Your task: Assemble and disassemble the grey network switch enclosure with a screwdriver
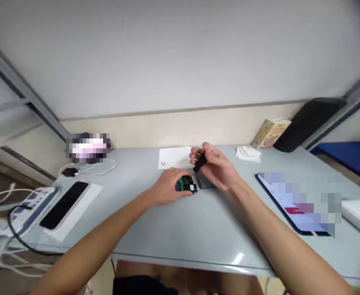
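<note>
Over the middle of the table, my left hand [169, 186] is closed around a small opened electronic device [187, 185] with a green circuit board and black parts. My right hand [218, 166] grips what looks like a short black screwdriver [200, 162], tilted, with its thin tip pointing down at the device. Whether the tip touches the board I cannot tell. Below my right hand lies a dark grey case-like piece [206, 181], partly hidden by the hand. Behind my hands is a sheet of white paper [175, 155] with several tiny dark bits, likely screws [163, 163], on it.
To the left lie a black phone [64, 205], a power strip [34, 209] and tangled cables [1, 241]. At the right are a tablet [290, 209], crumpled tissue [248, 154], a small carton [270, 133] and a black cylinder-like object [310, 123]. A wall closes off the back.
</note>
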